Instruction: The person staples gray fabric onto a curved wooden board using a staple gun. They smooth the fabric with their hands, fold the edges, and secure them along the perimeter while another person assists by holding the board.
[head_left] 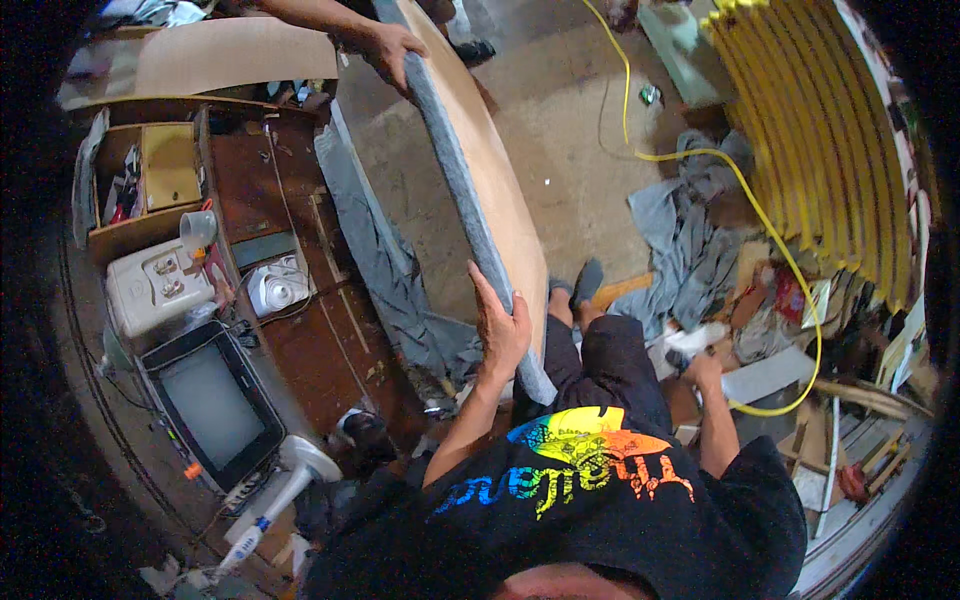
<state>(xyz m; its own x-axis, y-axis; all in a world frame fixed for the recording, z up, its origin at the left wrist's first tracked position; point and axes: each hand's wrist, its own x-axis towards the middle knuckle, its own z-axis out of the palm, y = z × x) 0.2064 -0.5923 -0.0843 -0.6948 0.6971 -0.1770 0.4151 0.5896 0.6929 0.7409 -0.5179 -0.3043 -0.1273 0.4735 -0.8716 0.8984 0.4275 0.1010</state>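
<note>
A long board [500, 190] stands on its edge, slanting from the upper left down to my lap. Its face is light brown, and grey fabric [452, 165] covers its upper edge. Near the board's close end my left hand [502, 330] straddles that edge, thumb on one side and fingers on the other. Another person's hand [393, 50] holds the far end. Off to the right, my right hand [705, 372] is closed round a pale tool with a dark part [690, 350]; its exact kind is unclear. A yellow hose [770, 225] curves down to just below that hand.
Crumpled grey cloth [690, 225] lies on the floor at right, beside wood scraps [870, 440]. Yellow corrugated material [800, 120] stands at the far right. At left are a brown cabinet [270, 190], a boxy screen [210, 390], a white appliance [160, 285] and a white fan [275, 495].
</note>
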